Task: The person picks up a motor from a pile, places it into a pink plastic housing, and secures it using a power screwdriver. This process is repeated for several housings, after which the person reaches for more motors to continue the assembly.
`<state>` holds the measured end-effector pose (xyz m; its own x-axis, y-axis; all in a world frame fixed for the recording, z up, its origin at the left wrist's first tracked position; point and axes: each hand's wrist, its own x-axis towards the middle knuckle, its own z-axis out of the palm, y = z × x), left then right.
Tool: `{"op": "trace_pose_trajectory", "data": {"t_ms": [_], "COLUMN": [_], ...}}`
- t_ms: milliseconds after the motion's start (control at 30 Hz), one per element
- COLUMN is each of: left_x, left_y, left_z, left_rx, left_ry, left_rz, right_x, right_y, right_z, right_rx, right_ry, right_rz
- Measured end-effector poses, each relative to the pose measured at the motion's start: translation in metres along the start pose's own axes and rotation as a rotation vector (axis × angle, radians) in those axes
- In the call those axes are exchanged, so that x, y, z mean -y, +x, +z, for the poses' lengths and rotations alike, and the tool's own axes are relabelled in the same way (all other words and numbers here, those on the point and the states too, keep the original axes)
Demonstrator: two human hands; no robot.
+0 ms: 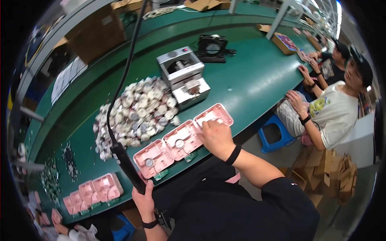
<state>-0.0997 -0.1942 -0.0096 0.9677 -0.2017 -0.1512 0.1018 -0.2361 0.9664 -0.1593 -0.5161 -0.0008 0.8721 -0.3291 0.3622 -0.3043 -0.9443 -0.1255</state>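
Observation:
A black electric screwdriver (pixel 128 168) hangs on a dark cable, and my left hand (pixel 144 202) is closed round its lower end at the front edge of the bench. Three pink plastic housings (pixel 185 138) stand in a row, green circuit boards (pixel 161 175) beside their near edges. The left and middle housings each hold a round metal-rimmed part (pixel 179 143). Over the joint between the middle and right housings rests my right hand (pixel 217 137), fingers curled down. Whatever those fingers pinch is hidden.
A heap of round white parts (pixel 140 108) lies behind the housings, beside a grey machine (pixel 183 76) and a black fan (pixel 212 48). More pink housings (pixel 107 187) line the left edge. Co-workers sit at right near a blue stool (pixel 276 134); another person's hand (pixel 61 228) is lower left.

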Motion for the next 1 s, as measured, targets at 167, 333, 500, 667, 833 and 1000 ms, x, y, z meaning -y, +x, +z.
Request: {"op": "trace_pose_trajectory", "data": {"t_ms": [167, 333, 500, 667, 833, 1000], "left_x": [-0.024, -0.056, -0.083, -0.082, -0.067, -0.069], "left_y": [0.003, 0.014, 0.031, 0.067, 0.086, 0.077], "left_z": [0.041, 0.115, 0.210, 0.294, 0.370, 0.326], "left_rx": [0.107, 0.442, 0.705, 0.816, 0.727, 0.613], "left_ry": [0.179, 0.403, 0.325, 0.264, 0.248, 0.352], "left_rz": [0.033, 0.153, 0.371, 0.522, 0.571, 0.463], "right_x": [-0.055, -0.155, -0.261, -0.361, -0.437, -0.336], "right_y": [0.002, 0.014, 0.048, 0.086, 0.082, 0.062], "right_z": [0.007, -0.005, -0.009, 0.008, -0.008, -0.040], "right_rx": [0.117, 0.094, 0.124, 0.150, 0.146, -0.182], "right_ry": [0.012, 0.013, -0.145, -0.222, -0.264, 0.193], "right_rz": [0.058, 0.050, 0.110, 0.261, 0.248, 0.345]}}
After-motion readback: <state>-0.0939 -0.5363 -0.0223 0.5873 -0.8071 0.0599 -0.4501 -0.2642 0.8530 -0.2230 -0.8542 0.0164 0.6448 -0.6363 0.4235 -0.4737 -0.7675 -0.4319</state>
